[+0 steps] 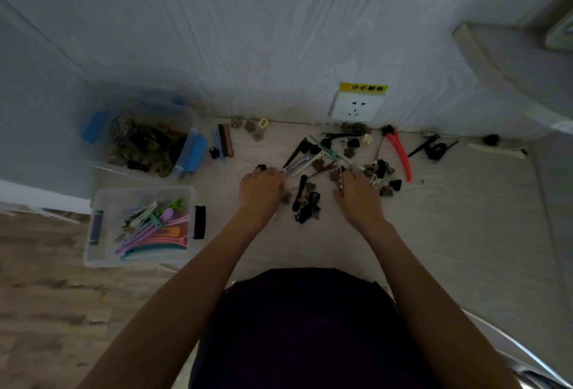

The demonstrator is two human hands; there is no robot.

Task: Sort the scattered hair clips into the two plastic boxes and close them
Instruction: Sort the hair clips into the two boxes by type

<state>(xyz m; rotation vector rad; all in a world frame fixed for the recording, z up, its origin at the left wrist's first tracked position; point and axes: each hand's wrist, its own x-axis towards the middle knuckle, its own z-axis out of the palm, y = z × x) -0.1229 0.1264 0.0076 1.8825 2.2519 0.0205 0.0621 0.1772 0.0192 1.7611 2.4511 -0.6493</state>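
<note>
Reaching forward over the pale wood-grain tabletop (465,218), both bare hands are working at the near edge of a scattered heap of small dark claw clips and long slim clips (328,156). The left hand (260,187) is lying knuckles-up with its fingers curled down at the end of a pale lilac long clip (297,165); whether it is actually pinching that clip cannot be told. The right hand (356,193) is pinching a thin dark patterned clip (342,176) between thumb and fingers, the clip sticking up past the fingertips.

Two clear plastic boxes are sitting open at the left side of the table. The farther clear box with blue latches (183,119) is holding a tangle of brown and black claw clips, and the nearer clear box with dark latches (102,199) is holding long pastel clips in pink, purple, teal and orange. No lid is showing on either box.

A bright red long clip (401,153) is lying right of the heap, with a cream long clip (496,150) well beyond it near the wall. A white wall socket with a yellow warning label (356,106) is sitting just behind the heap.
</note>
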